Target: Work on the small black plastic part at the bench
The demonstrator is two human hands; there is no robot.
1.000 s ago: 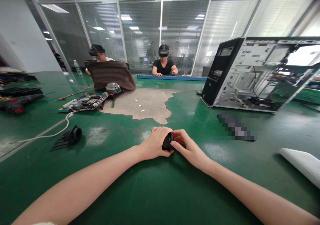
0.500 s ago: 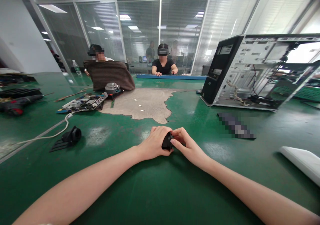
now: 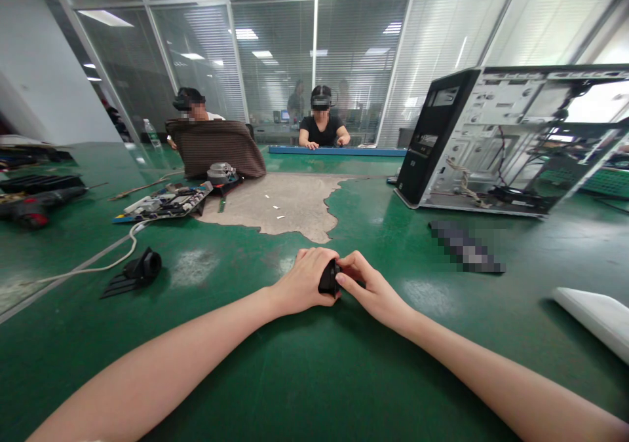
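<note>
Between my two hands is a small black boxy object, mostly covered, so its exact kind cannot be made out. My left hand wraps around it from the left, the fingers curled over its far side and the thumb below. From the other side, my right hand pinches its right edge between thumb and fingertips. Both wrists rest low over the green table. A black plastic duct-like part with a round opening lies to the left of my hands.
At right stands an opened computer case, with a blurred dark flat object before it and a white object nearer me. A circuit board, a cable and a brown cloth-covered shape lie left. Two people sit across the table.
</note>
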